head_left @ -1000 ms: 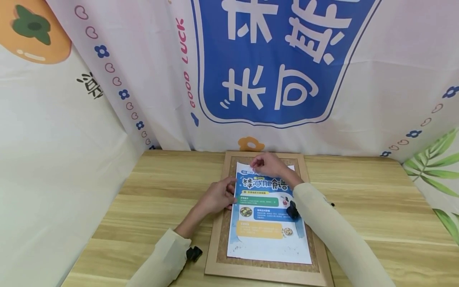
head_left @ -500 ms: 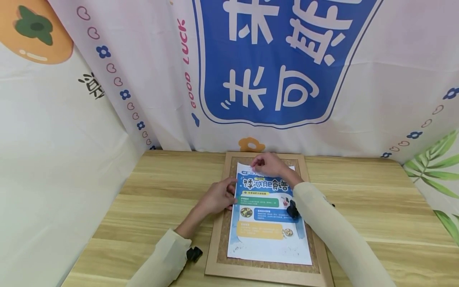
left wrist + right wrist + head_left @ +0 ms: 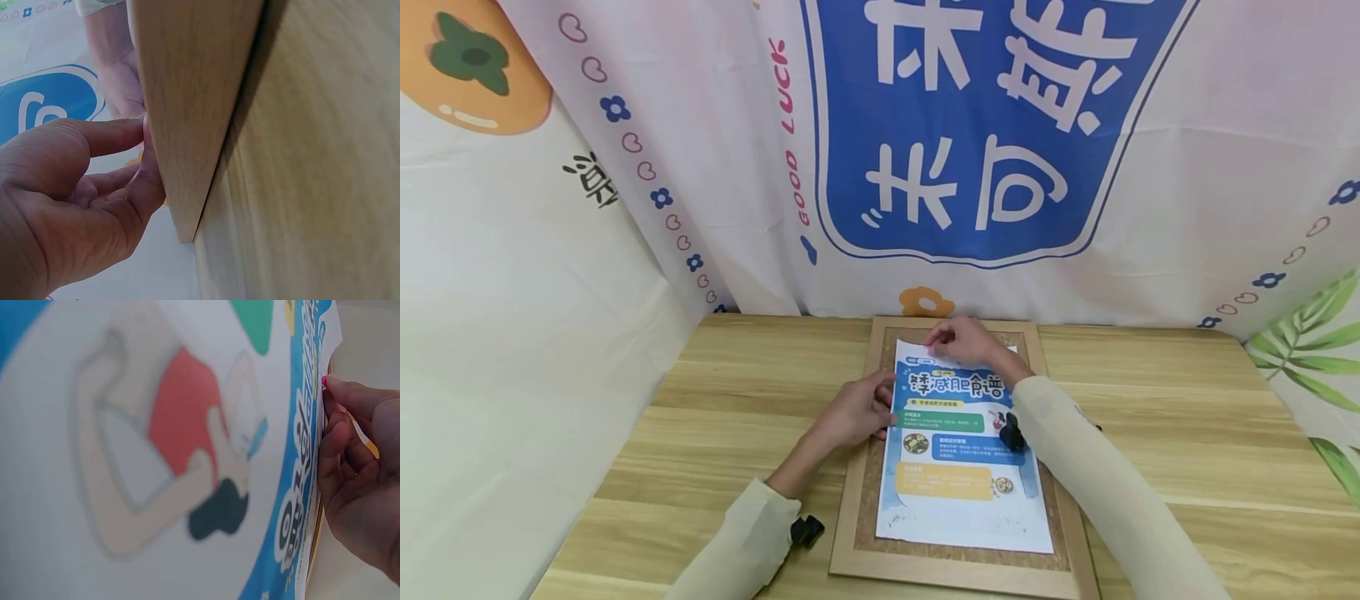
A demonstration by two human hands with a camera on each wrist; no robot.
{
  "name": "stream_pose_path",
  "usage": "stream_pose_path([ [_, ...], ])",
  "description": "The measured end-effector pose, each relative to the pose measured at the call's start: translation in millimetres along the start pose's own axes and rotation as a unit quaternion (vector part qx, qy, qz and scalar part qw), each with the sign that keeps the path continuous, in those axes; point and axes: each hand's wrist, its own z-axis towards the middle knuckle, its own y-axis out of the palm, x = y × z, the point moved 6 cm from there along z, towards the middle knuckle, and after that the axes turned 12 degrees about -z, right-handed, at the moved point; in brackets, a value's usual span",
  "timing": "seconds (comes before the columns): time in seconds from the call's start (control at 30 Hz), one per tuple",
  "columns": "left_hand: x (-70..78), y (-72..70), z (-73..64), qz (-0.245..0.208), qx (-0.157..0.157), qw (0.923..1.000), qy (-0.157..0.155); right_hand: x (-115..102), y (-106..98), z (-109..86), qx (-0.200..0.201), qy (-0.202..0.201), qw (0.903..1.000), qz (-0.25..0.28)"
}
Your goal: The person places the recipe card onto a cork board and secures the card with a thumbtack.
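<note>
- Right hand [image 3: 964, 342]: fingers curled, the grip narrow; thumb and fingers pinch a small pink object [image 3: 324, 381] at the top edge of the printed sheet.
- Left hand [image 3: 855, 410]: fingers bent, with thumb and forefinger at the sheet's left edge, beside the board's side rail; whether they pinch the paper or only touch it cannot be told.
- Printed sheet [image 3: 962, 450]: lies face up on the wood-framed cork board [image 3: 955, 573], within its frame, a margin of cork showing below it.
- Cork board: lies on the wood-grain table [image 3: 715, 400], its far end near the printed backdrop [image 3: 760, 287].
</note>
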Motion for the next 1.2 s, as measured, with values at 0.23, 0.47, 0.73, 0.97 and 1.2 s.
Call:
stream_pose_path([
  [0.23, -1.7, -0.1, 0.8, 0.005, 0.000, 1.0000, -0.001, -1.1, -1.8, 1.9, -0.016, -0.005, 0.9998, 0.008],
  [0.47, -2.7, -0.3, 1.4, 0.002, 0.000, 1.0000, -0.002, -3.1, -3.1, 4.2, -0.023, -0.016, 0.9995, 0.012],
  [0.73, -1.9, -0.6, 0.6, 0.001, 0.000, 1.0000, -0.001, -7.0, -3.1, 6.7, -0.040, -0.011, 0.9991, -0.001],
  [0.97, -1.8, -0.8, 0.4, 0.005, 0.001, 1.0000, -0.002, -5.8, -2.6, 10.2, -0.045, 0.005, 0.9990, -0.002],
  [1.2, -1.7, -1.0, 0.1, 0.005, 0.004, 1.0000, -0.001, -5.8, -2.3, 11.0, -0.042, 0.009, 0.9991, 0.001],
])
